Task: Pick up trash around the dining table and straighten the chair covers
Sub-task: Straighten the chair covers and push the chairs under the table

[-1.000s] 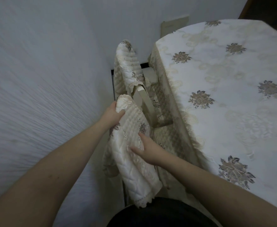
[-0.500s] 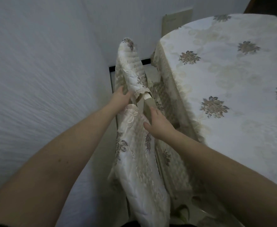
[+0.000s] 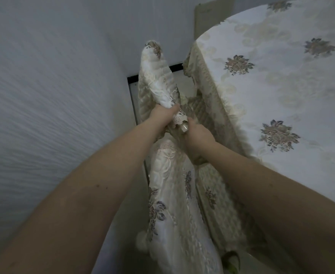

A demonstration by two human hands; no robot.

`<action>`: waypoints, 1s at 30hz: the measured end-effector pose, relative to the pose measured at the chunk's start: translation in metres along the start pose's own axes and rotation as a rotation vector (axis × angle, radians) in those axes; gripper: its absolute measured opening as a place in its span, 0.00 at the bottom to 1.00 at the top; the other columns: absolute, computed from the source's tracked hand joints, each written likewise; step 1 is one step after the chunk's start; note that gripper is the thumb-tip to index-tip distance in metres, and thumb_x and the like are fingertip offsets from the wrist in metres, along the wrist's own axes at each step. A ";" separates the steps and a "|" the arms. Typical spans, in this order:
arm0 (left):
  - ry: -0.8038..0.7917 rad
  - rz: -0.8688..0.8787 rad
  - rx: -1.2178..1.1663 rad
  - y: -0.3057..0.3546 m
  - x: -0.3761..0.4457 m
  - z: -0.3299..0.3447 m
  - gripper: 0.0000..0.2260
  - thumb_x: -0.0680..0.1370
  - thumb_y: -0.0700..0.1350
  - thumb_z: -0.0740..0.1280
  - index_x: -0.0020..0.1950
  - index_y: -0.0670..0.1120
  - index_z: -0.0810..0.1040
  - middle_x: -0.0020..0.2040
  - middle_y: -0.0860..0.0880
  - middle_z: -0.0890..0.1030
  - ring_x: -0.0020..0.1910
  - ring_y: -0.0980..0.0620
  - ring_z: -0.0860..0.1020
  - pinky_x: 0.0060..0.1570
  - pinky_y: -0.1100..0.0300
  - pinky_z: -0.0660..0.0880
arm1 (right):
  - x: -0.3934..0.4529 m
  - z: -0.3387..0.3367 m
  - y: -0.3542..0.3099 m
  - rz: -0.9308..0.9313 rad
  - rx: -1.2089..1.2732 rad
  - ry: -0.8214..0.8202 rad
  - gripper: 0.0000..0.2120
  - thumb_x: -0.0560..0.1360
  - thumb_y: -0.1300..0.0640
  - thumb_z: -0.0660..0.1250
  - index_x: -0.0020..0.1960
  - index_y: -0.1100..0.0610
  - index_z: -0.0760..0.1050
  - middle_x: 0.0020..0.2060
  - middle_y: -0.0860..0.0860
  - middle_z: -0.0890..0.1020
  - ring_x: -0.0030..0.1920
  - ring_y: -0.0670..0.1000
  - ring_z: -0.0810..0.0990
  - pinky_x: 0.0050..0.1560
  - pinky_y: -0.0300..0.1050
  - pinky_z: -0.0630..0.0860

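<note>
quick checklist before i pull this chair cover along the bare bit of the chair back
1. Left hand grips the chair cover near its lace edge: ok.
2. Right hand holds the cloth by the bare chair frame: ok.
3. Frame fully covered: not ok, a bare piece shows between the hands.
4. Cover lying flat: not ok, it is bunched at the hands.
5. Tablecloth free of the cover: cannot tell, its fringe hangs close beside the chair.
6. Lower panel hanging straight: cannot tell, blurred.
</note>
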State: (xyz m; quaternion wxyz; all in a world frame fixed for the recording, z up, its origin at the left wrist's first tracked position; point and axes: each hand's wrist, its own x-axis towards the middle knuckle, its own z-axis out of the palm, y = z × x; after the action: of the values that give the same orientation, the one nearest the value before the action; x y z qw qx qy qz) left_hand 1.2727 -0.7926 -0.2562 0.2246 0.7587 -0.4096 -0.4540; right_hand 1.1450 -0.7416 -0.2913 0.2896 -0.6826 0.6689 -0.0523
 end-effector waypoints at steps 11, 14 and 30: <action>0.219 -0.074 -0.231 0.011 0.019 -0.013 0.20 0.68 0.50 0.72 0.56 0.42 0.76 0.48 0.47 0.79 0.43 0.46 0.78 0.43 0.57 0.77 | 0.014 0.003 -0.027 -0.119 -0.049 -0.014 0.24 0.76 0.50 0.66 0.67 0.60 0.64 0.55 0.60 0.78 0.55 0.62 0.77 0.43 0.47 0.66; 0.254 -0.038 -0.194 0.003 0.020 -0.014 0.18 0.70 0.50 0.71 0.55 0.41 0.77 0.48 0.46 0.80 0.42 0.45 0.78 0.42 0.57 0.76 | 0.015 0.008 -0.036 -0.080 -0.016 -0.044 0.20 0.75 0.49 0.67 0.61 0.59 0.68 0.54 0.57 0.78 0.53 0.59 0.78 0.42 0.46 0.68; 0.361 -0.020 -0.096 -0.018 0.004 -0.028 0.12 0.71 0.51 0.69 0.43 0.43 0.75 0.42 0.46 0.78 0.42 0.44 0.77 0.39 0.58 0.71 | 0.004 -0.023 -0.031 -0.049 0.468 -0.380 0.21 0.80 0.45 0.57 0.68 0.54 0.72 0.46 0.48 0.78 0.45 0.47 0.75 0.55 0.48 0.71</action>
State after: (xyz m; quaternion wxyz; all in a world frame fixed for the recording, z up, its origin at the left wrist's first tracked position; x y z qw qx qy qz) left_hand 1.3056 -0.7869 -0.2578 0.3257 0.8204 -0.3329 -0.3317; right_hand 1.1619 -0.7551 -0.2594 0.5577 -0.6107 0.5559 -0.0834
